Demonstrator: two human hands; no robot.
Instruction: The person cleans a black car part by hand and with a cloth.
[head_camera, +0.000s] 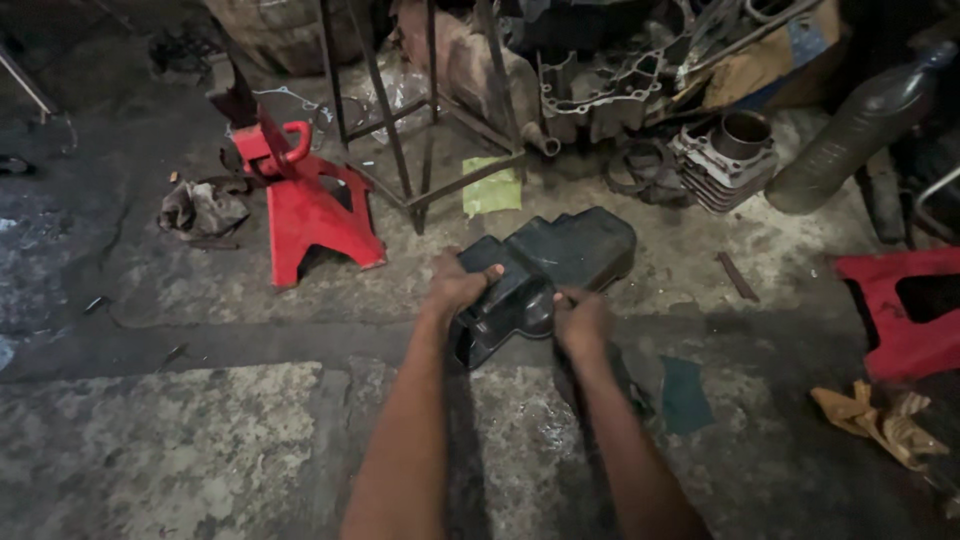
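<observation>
Head view | left hand (455, 287) and right hand (582, 320) are both gripping the black plastic housing (545, 270), fingers curled over its near end, holding it on the concrete floor (200, 440) | step, as judged: handling and inspecting the part | next move is calling for a firm two-handed grip.

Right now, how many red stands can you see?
2. One red stand is on the floor left of the hands; another is at the right edge, partly cut off. More may be hidden in the clutter.
</observation>
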